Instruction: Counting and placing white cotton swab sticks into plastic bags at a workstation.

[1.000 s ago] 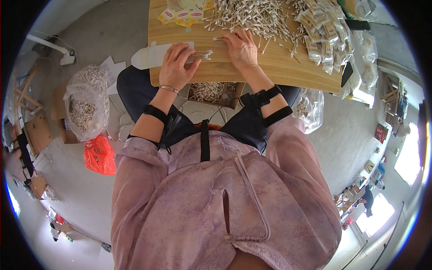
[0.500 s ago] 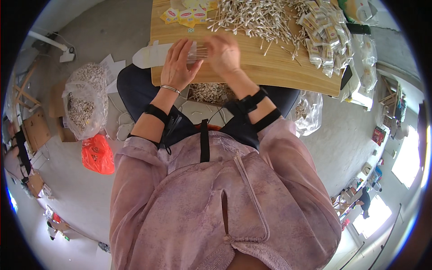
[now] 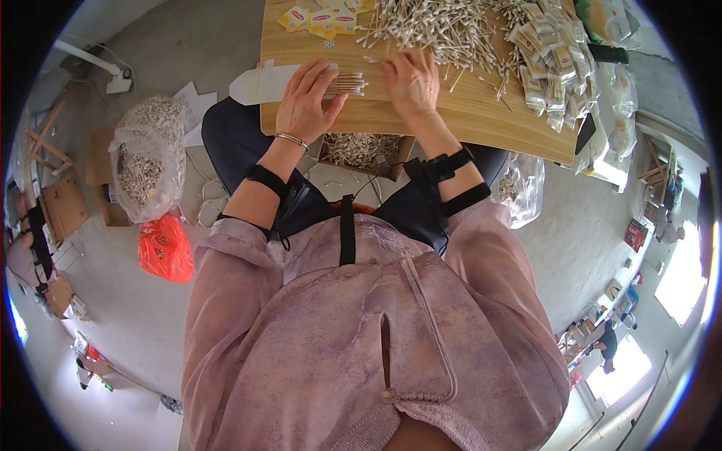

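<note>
At the near left of the wooden table, my left hand (image 3: 307, 101) is closed over a bundle of cotton swabs (image 3: 347, 83), its thumb on the near side. The swabs' white tips stick out to the right, and their other ends are hidden under my palm. A flat white strip (image 3: 259, 84) reaches left from beneath that hand, past the table edge. To the right, my right hand (image 3: 414, 84) is low over the tabletop with bent fingers. A single cotton swab (image 3: 371, 59) pokes out at its fingertips, apparently pinched there.
A loose heap of cotton swabs (image 3: 432, 31) covers the table's far middle. Filled small packs (image 3: 553, 56) are piled at right, yellow-and-white cards (image 3: 331, 19) at far left. Below the near edge stands a box of swabs (image 3: 365, 150); a bag of swabs (image 3: 147, 169) sits on the floor.
My right hand has moved right, away from the bundle, uncovering the swabs' white tips. My left hand keeps its place on the bundle. The whole view has shifted slightly.
</note>
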A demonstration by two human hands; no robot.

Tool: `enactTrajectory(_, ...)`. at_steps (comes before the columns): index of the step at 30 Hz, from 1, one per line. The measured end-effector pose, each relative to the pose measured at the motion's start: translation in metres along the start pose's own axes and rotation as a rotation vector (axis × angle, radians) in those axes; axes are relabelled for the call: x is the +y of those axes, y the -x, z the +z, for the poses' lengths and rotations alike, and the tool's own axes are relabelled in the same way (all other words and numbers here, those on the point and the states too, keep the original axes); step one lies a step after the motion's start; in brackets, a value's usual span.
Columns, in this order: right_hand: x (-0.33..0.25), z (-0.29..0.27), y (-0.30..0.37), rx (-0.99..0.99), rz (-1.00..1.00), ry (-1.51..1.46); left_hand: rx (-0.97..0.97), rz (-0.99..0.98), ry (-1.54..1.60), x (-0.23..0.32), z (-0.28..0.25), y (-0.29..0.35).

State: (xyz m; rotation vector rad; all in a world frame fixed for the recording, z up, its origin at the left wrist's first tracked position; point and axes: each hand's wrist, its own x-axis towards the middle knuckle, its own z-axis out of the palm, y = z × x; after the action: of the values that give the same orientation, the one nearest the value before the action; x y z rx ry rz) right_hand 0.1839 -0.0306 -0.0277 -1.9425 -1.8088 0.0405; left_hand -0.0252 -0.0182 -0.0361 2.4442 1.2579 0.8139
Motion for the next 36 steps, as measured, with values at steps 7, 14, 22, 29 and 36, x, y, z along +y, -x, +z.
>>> enactTrajectory(7,0.003,-0.013,0.013,0.200,0.072,-0.162,0.006,-0.009,0.032,-0.001,0.000,0.001)
enactTrajectory(14,0.009,-0.014,0.025,0.085,0.026,-0.110,-0.007,-0.002,0.013,0.000,0.001,0.000)
enactTrajectory(22,0.008,-0.016,0.014,0.087,0.016,-0.185,-0.018,-0.012,-0.006,0.000,-0.003,0.001)
enactTrajectory(29,0.005,-0.013,0.018,-0.105,-0.036,-0.125,0.000,-0.004,0.009,0.002,0.000,-0.001)
enactTrajectory(36,0.008,-0.040,0.060,-0.233,-0.038,-0.113,0.034,0.034,0.031,0.000,-0.001,-0.001)
